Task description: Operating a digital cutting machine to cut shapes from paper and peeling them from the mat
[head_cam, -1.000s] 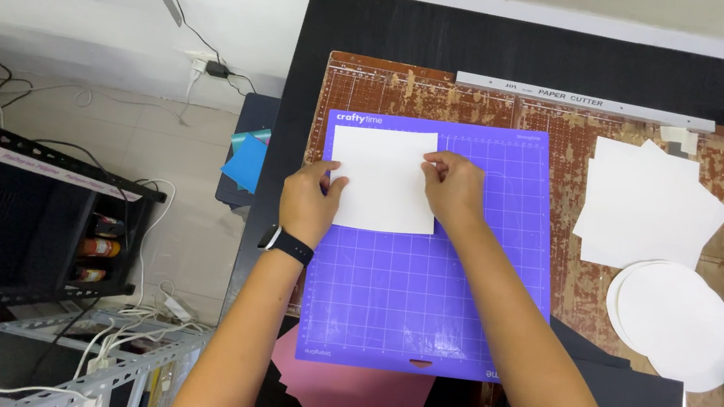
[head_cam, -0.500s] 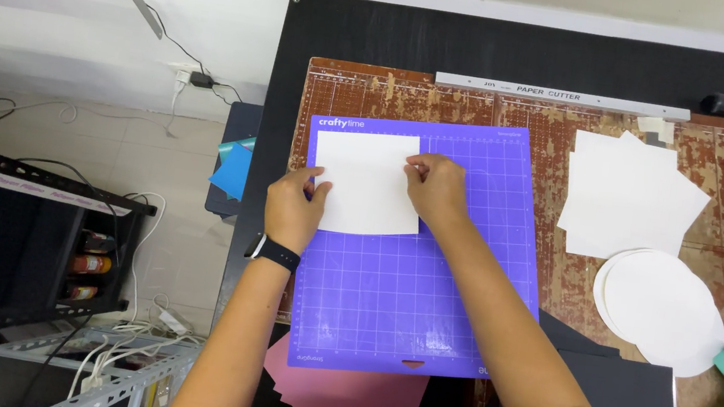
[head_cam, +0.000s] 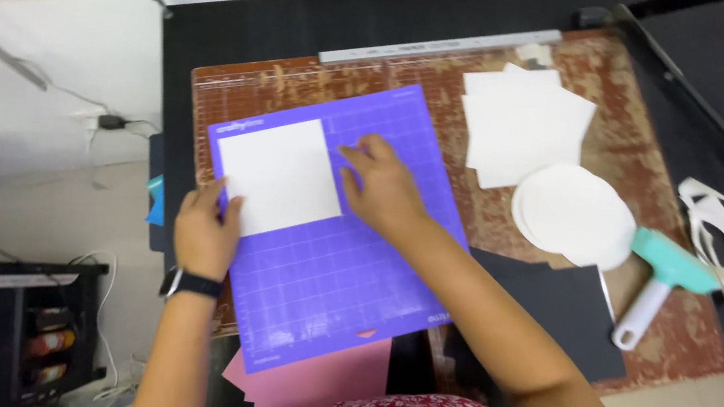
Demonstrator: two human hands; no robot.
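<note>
White paper square [head_cam: 281, 175] sits on the top-left of the purple mat [head_cam: 344, 275], left hand [head_cam: 206, 232] flat with fingertips on its lower-left edge, right hand [head_cam: 382, 188] open, fingers spread, pressing just beside its right edge, gripping nothing.

1. The left hand [head_cam: 206, 230] lies flat, palm down, fingers pointing away from the body, with a dark band on its wrist
2. The right hand [head_cam: 382, 188] is also palm down, fingers spread and stretched forward and to the left
3. Both forearms are bare, the right one reaching in at a slant
</note>
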